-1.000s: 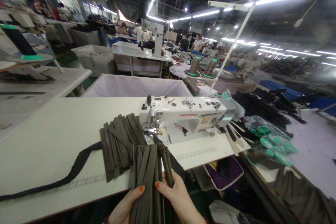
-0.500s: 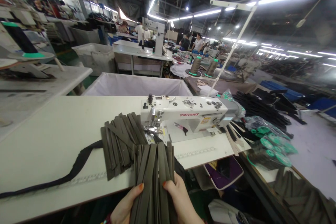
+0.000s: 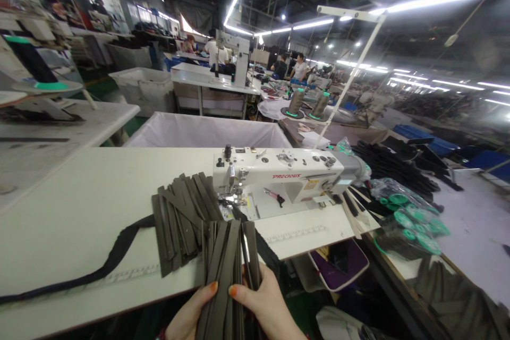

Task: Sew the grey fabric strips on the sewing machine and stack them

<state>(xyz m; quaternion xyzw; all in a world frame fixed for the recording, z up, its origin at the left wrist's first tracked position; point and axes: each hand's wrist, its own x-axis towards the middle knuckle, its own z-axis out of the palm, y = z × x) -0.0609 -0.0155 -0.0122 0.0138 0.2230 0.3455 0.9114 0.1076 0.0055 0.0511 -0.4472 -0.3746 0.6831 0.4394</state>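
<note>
Strip bundle [image 3: 223,281], grey-brown: I am clamping it between left hand [image 3: 190,312] and right hand [image 3: 268,304], before the sewing machine [image 3: 255,172] | Strip pile [image 3: 177,226]: lying on the table [image 3: 99,186] | Black band [image 3: 119,248]: trailing leftward from the pile.

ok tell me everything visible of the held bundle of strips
The bundle of strips is olive-brown: many long, flat pieces, smooth like leather or coated cloth, with uneven far ends. It points forward, a gap parting a few strips at right. The left hand and right hand hold its sides at the table. Its near end is out of frame.
</note>
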